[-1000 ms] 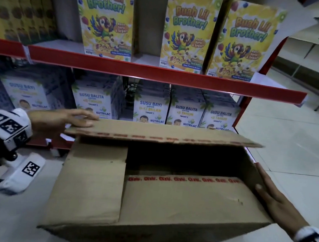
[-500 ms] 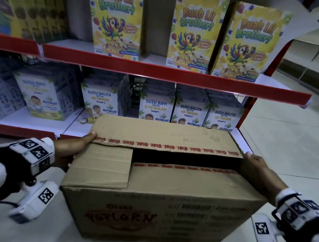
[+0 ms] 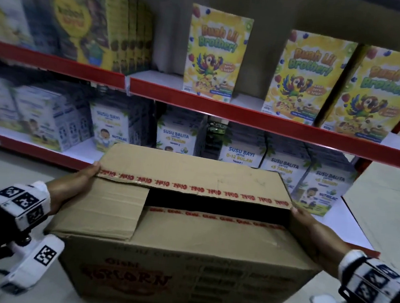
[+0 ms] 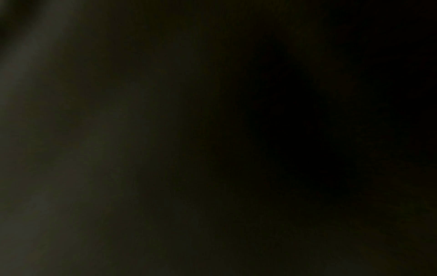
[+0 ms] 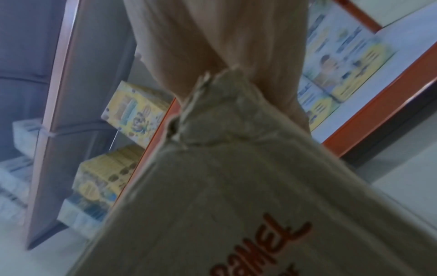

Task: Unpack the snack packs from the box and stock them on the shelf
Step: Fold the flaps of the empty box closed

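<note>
A brown cardboard box (image 3: 209, 236) printed "POPCORN" is held in front of the shelf. Its taped top flaps are partly parted, leaving a dark gap (image 3: 213, 203); nothing inside shows. My left hand (image 3: 77, 183) presses on the box's left side, thumb at the far flap's corner. My right hand (image 3: 309, 232) presses flat on the right side. In the right wrist view the straight fingers (image 5: 212, 37) lie along the box (image 5: 236, 205) past its torn corner. The left wrist view is dark.
Red-edged shelves (image 3: 247, 116) stand just beyond the box. Yellow cereal boxes (image 3: 216, 54) line the upper shelf with gaps between them. Milk powder boxes (image 3: 240, 155) fill the lower shelf. Pale floor lies to the left and right.
My left hand left the far flap's top and went to the box's left side. My right hand slid forward along the right side. The box now sits level between both hands.
</note>
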Tool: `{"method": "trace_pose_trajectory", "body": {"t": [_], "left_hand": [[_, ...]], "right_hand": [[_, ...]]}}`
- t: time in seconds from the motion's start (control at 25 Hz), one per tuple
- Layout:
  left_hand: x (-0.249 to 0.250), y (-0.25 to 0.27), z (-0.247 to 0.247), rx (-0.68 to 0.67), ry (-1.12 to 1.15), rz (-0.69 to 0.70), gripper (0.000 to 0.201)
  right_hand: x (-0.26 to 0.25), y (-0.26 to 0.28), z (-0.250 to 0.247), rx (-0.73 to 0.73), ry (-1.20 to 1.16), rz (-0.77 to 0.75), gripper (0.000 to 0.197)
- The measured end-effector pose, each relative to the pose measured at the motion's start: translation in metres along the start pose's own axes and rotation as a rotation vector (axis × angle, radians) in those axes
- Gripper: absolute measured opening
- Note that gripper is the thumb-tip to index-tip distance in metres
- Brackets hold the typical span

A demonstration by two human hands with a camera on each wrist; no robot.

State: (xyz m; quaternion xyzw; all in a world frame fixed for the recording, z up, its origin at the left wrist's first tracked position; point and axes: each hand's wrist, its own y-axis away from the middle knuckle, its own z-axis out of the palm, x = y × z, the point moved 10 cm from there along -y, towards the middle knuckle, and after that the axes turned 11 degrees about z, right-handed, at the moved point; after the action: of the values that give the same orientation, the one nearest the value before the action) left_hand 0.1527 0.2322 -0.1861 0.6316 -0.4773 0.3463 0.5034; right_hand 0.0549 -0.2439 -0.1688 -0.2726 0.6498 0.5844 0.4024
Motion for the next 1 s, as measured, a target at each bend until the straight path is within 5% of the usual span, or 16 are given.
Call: {"method": "trace_pose_trajectory", "body": {"t": [0.36, 0.44, 0.6, 0.76, 1.0], "left_hand": [[-0.014, 0.003, -0.219, 0.355, -0.060, -0.010, 0.054], [-0.011, 0.018, -0.269, 0.473, -0.119, 0.014, 0.041], [-0.002, 0.061, -0.341, 0.577, -0.079, -0.075, 0.051], [0.027, 0.120, -0.416, 0.768, -0.112, -0.034, 0.055], [0.041, 0.178, -0.493, 0.882, -0.177, -0.040, 0.056]], "right_hand": [[-0.025, -0.056, 0.209, -0.271, 0.132, 0.039, 0.030], [-0.038, -0.062, 0.262, -0.334, 0.145, 0.028, 0.037], [-0.082, -0.057, 0.359, -0.408, 0.209, 0.001, 0.038], [-0.147, -0.034, 0.456, -0.485, 0.326, -0.095, 0.043], [-0.197, -0.008, 0.564, -0.642, 0.419, -0.146, 0.051]]}}
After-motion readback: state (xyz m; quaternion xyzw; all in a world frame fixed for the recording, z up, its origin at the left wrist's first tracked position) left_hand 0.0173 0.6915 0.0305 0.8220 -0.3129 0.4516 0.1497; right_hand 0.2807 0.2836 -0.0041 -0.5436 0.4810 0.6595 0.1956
